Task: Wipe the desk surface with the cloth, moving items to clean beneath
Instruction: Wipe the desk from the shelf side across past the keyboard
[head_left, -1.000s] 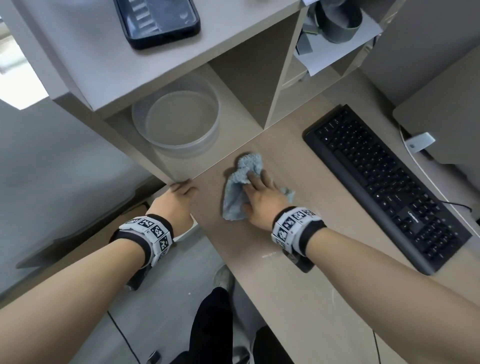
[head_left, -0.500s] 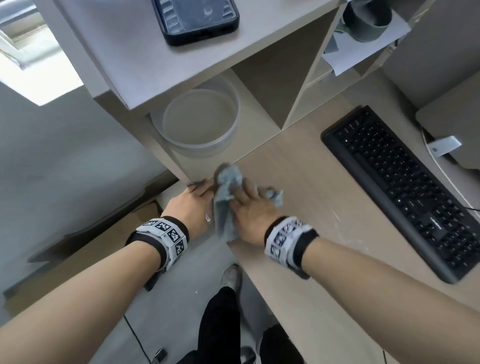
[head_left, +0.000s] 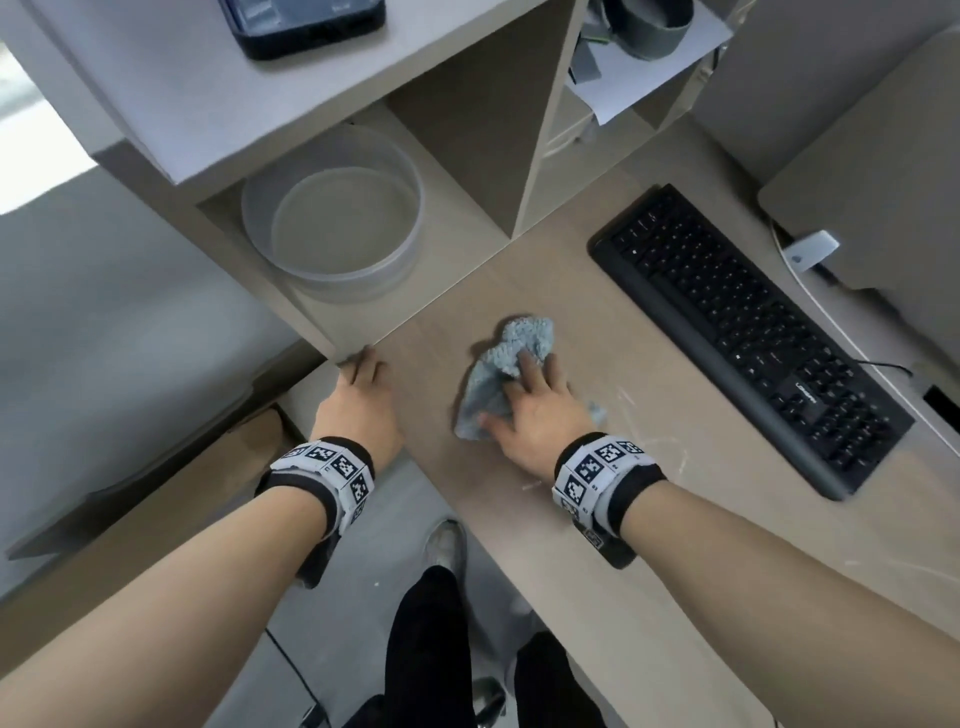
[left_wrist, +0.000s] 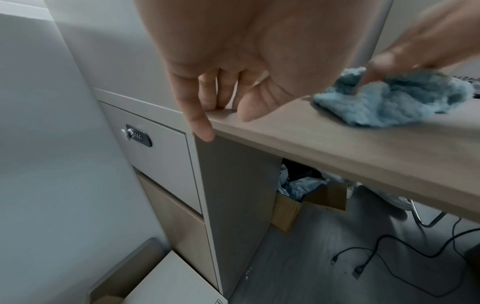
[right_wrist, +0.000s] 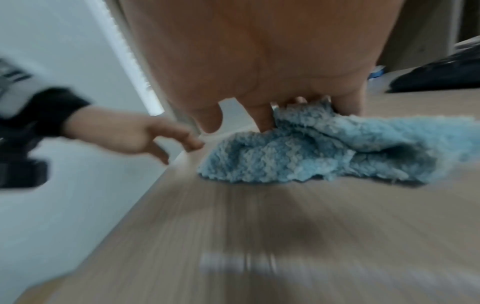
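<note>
A crumpled light-blue cloth lies on the wooden desk, left of the keyboard. My right hand presses down on it with spread fingers, and the cloth bunches ahead of them and out to both sides. The right wrist view is streaked with motion blur. At the desk's left front corner my left hand rests with straight fingers on the edge, apart from the cloth and holding nothing.
A black keyboard lies diagonally to the right of the cloth, with a grey stand and a white cable beyond it. A clear round container sits in the shelf cubby behind. A locked drawer stands below the left corner.
My right hand swept the cloth left until it met my left hand at the desk corner, then slid it back right toward the keyboard. My left hand stayed at the corner.
</note>
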